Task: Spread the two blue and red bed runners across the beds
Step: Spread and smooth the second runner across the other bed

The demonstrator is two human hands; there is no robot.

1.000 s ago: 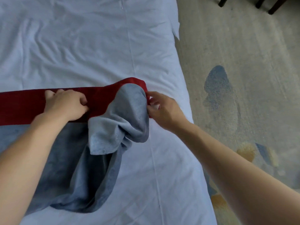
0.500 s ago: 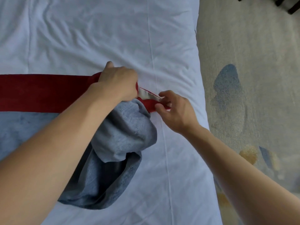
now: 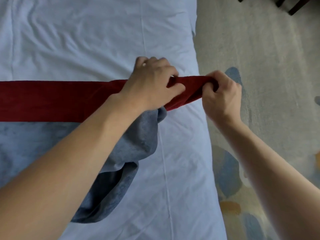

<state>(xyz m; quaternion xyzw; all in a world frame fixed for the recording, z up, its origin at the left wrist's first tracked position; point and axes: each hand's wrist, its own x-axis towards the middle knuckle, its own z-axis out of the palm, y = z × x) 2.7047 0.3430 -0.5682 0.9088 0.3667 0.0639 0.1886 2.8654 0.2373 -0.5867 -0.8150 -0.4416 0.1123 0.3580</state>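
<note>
Red cloth is pinched in both hands: the right hand [image 3: 222,96] is closed tight on the end of the bed runner [image 3: 52,101] near the bed's right edge, and the left hand [image 3: 152,85] grips the red band just beside it. One runner shows, lying across the white bed [image 3: 86,40], its blue part bunched under the left forearm. Patterned carpet [image 3: 259,49] lies to the right, with dark furniture legs [image 3: 294,4] at the top corner
</note>
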